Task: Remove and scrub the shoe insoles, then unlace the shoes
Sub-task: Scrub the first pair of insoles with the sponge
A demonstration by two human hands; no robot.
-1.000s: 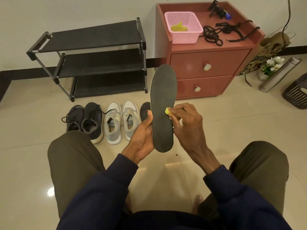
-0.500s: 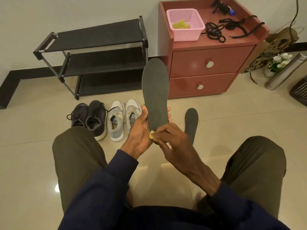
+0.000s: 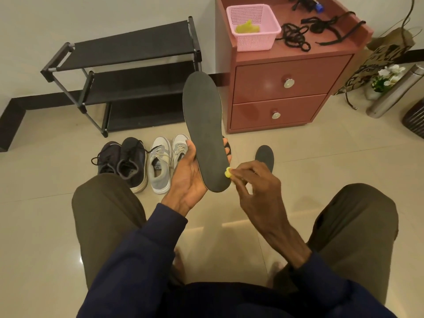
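In the head view, the left hand cradles the dark insole upright by its heel end in front of the red cabinet, gripping both its edges, while the right hand pinches a yellow scrubber against the heel. The insole looks light, thin and probably foam-soft, so it is best held across the waist with the palm behind it. A second insole lies on the glossy tiled floor before the cabinet, with two pairs of sneakers to the cabinet's left.
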